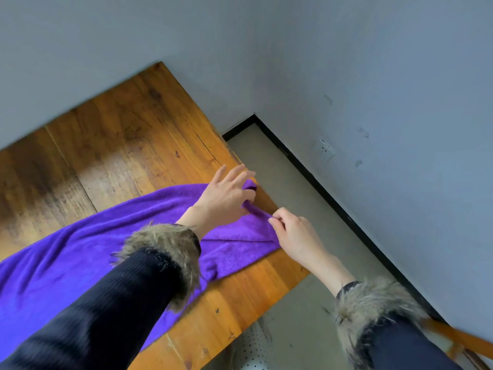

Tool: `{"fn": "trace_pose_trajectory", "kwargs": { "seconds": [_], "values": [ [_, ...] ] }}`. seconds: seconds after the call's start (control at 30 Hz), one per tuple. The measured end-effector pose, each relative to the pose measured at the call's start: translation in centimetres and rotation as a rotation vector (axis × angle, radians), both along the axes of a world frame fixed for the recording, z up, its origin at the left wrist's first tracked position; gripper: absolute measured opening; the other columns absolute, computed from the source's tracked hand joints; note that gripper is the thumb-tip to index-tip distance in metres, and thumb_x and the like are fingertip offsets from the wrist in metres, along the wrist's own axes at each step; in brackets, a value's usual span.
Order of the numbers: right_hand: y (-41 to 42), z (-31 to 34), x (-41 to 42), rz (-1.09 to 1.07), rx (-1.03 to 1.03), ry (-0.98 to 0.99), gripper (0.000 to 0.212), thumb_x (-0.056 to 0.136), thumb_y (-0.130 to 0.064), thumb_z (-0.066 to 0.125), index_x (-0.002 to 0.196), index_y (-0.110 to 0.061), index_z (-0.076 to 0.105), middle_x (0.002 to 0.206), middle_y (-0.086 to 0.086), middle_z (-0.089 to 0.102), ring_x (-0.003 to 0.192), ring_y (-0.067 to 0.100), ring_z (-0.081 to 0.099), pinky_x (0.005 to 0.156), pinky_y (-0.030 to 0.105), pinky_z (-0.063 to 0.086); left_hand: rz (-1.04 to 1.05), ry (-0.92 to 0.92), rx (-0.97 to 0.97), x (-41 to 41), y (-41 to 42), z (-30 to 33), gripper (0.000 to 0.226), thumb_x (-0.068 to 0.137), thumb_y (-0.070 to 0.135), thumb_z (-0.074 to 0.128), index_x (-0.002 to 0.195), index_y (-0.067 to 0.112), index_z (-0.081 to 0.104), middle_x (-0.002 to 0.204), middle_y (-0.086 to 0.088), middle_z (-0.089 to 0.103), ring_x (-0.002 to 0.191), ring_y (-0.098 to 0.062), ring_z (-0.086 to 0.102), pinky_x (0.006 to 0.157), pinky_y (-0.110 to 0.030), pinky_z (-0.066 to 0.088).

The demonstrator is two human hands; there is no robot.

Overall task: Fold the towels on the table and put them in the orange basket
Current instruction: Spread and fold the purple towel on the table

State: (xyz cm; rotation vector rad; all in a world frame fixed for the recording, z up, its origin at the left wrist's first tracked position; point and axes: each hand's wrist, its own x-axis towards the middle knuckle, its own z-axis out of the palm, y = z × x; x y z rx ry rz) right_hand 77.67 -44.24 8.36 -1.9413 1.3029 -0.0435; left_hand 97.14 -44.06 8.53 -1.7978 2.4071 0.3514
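Wooden table [138,134] fills my view, purple towel [80,249] spread across it to the right edge. I see my left hand [224,196] pinching its far corner, my right hand [293,236] pinching the near corner.

A white wall socket [324,150] sits on the grey wall [373,76] above a black skirting board [320,188], and a white perforated seat [253,348] stands on the floor [288,182].
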Motion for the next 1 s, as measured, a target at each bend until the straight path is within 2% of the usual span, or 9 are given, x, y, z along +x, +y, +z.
{"fn": "trace_pose_trajectory", "kwargs": {
  "seconds": [0.07, 0.2, 0.27, 0.4, 0.47, 0.57, 0.67, 0.8, 1.0],
  "values": [
    [-0.6, -0.6, -0.6, -0.019, -0.042, 0.061, 0.023, 0.099, -0.03, 0.038, 0.102, -0.012, 0.052, 0.097, 0.015, 0.066, 0.094, 0.036, 0.057, 0.065, 0.034, 0.032, 0.054, -0.043, -0.053, 1.4, -0.3, 0.7, 0.027, 0.058, 0.031, 0.084, 0.076, 0.019, 0.068, 0.124, -0.012, 0.057, 0.122, -0.035, 0.049, 0.099, -0.061, 0.035],
    [-2.3, -0.3, -1.5, -0.127, -0.127, 0.013, 0.019, 0.098, -0.028, 0.042, 0.094, -0.012, 0.052, 0.083, 0.011, 0.065, 0.084, 0.036, 0.058, 0.063, 0.035, 0.034, 0.2, -0.06, -0.165, 4.4, -1.1, 2.5, 0.024, 0.062, 0.03, 0.083, 0.075, 0.014, 0.07, 0.117, -0.015, 0.06, 0.117, -0.037, 0.052, 0.096, -0.06, 0.037],
    [-2.7, 0.0, -1.5, -0.161, -0.128, -0.028, 0.019, 0.096, -0.031, 0.047, 0.085, -0.015, 0.05, 0.068, 0.003, 0.059, 0.072, 0.03, 0.056, 0.06, 0.034, 0.037, 0.265, -0.056, -0.205, 5.7, -1.7, 3.4, 0.022, 0.066, 0.028, 0.08, 0.077, 0.012, 0.069, 0.114, -0.013, 0.061, 0.116, -0.035, 0.052, 0.095, -0.057, 0.038],
    [-2.8, 0.1, -1.0, -0.098, -0.089, -0.03, 0.024, 0.092, -0.036, 0.055, 0.077, -0.016, 0.055, 0.05, -0.01, 0.04, 0.051, 0.008, 0.04, 0.053, 0.026, 0.027, 0.375, -0.041, -0.273, 7.5, -2.6, 4.3, 0.008, 0.074, 0.013, 0.072, 0.081, 0.011, 0.068, 0.11, -0.011, 0.061, 0.111, -0.033, 0.053, 0.092, -0.046, 0.039],
    [-2.8, -0.1, -0.6, -0.008, -0.025, 0.001, 0.021, 0.09, -0.033, 0.058, 0.079, -0.015, 0.058, 0.056, -0.01, 0.039, 0.057, 0.011, 0.038, 0.056, 0.026, 0.023, 0.446, -0.002, -0.283, 8.2, -3.1, 4.4, 0.014, 0.079, 0.0, 0.06, 0.085, 0.012, 0.066, 0.103, -0.008, 0.061, 0.101, -0.03, 0.054, 0.086, -0.039, 0.037],
    [-3.0, -0.6, -0.2, 0.069, 0.062, 0.099, 0.023, 0.092, -0.028, 0.056, 0.077, -0.012, 0.051, 0.077, 0.002, 0.046, 0.077, 0.018, 0.041, 0.065, 0.025, 0.024, 0.552, 0.084, -0.305, 9.0, -3.5, 4.7, 0.024, 0.081, -0.004, 0.049, 0.092, 0.009, 0.065, 0.099, -0.01, 0.062, 0.095, -0.033, 0.055, 0.078, -0.039, 0.038],
    [-3.5, -0.7, -0.2, -0.034, 0.094, 0.139, 0.036, 0.095, -0.033, 0.049, 0.066, -0.013, 0.038, 0.068, 0.0, 0.043, 0.078, 0.025, 0.045, 0.065, 0.031, 0.029, 0.718, 0.219, -0.328, 9.3, -3.9, 5.1, 0.03, 0.079, -0.005, 0.045, 0.098, 0.005, 0.064, 0.105, -0.015, 0.057, 0.101, -0.034, 0.051, 0.086, -0.041, 0.042],
    [-5.0, -0.1, -0.2, -0.206, -0.006, 0.164, 0.045, 0.095, -0.041, 0.045, 0.06, -0.019, 0.029, 0.06, 0.0, 0.04, 0.072, 0.027, 0.043, 0.061, 0.033, 0.029, 0.852, 0.321, -0.386, 10.0, -4.8, 5.8, 0.028, 0.081, -0.002, 0.044, 0.103, 0.002, 0.061, 0.108, -0.018, 0.054, 0.103, -0.034, 0.05, 0.092, -0.037, 0.039],
    [-7.6, 1.6, 0.6, -0.37, -0.139, 0.103, 0.028, 0.095, -0.034, 0.047, 0.081, -0.01, 0.052, 0.08, 0.012, 0.064, 0.079, 0.034, 0.059, 0.063, 0.037, 0.045, 1.026, 0.416, -0.516, 10.7, -6.5, 7.9, 0.022, 0.089, 0.006, 0.044, 0.104, 0.003, 0.061, 0.102, -0.016, 0.061, 0.099, -0.032, 0.054, 0.081, -0.026, 0.033]
  ]
}}
